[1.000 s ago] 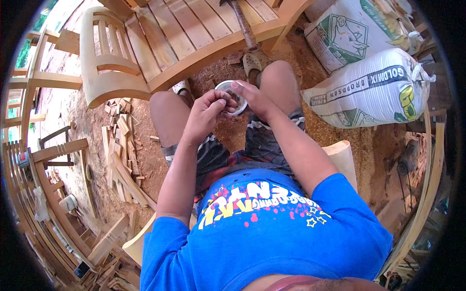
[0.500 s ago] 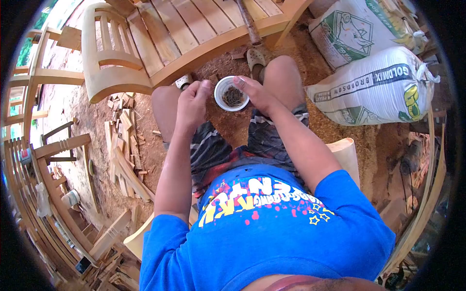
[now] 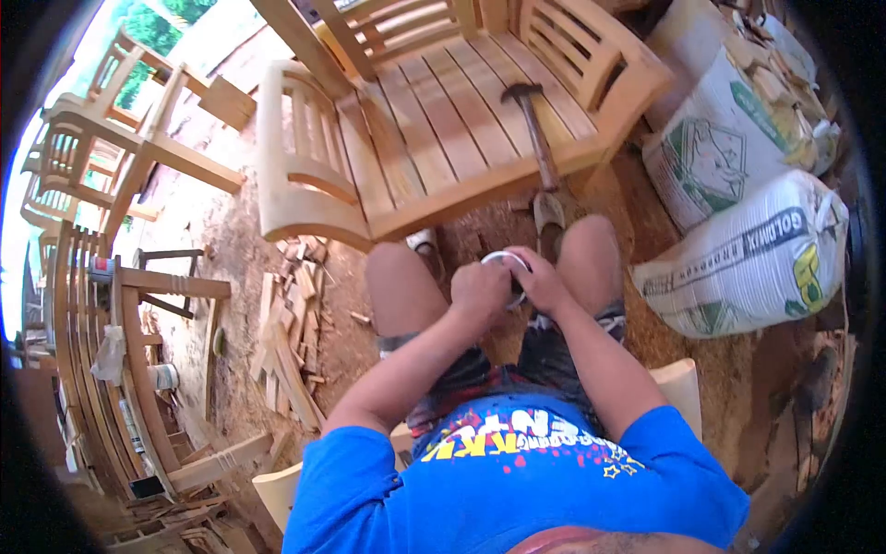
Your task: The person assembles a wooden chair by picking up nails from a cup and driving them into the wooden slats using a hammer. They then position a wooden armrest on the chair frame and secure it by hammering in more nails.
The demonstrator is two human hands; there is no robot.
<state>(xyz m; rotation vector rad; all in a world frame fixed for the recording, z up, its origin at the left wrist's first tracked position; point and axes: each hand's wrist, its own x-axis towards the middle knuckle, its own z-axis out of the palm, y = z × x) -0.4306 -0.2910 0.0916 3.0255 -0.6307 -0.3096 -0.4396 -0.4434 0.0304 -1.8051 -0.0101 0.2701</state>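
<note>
My right hand [image 3: 543, 280] grips the edge of a small white tub [image 3: 499, 255] between my knees. My left hand [image 3: 482, 290] is closed, its knuckles up, against the tub's left side and partly over its opening. The fingertips of that hand are hidden, so what they pinch cannot be made out. Most of the tub's inside is covered by my hands. A hammer [image 3: 535, 134] lies on the slatted seat of the wooden bench [image 3: 443, 120] in front of me, its handle reaching over the front edge.
Wood offcuts [image 3: 293, 323] are heaped on the dirt floor at my left. Two filled sacks stand at the right, the nearer a white feed sack [image 3: 748, 263]. Unfinished wooden furniture [image 3: 138, 369] lines the left side.
My left hand has moved right, from beside the tub to over it, hiding the dark, thin pieces inside. The view has shifted, bringing more of the bench and the hammer's head into sight.
</note>
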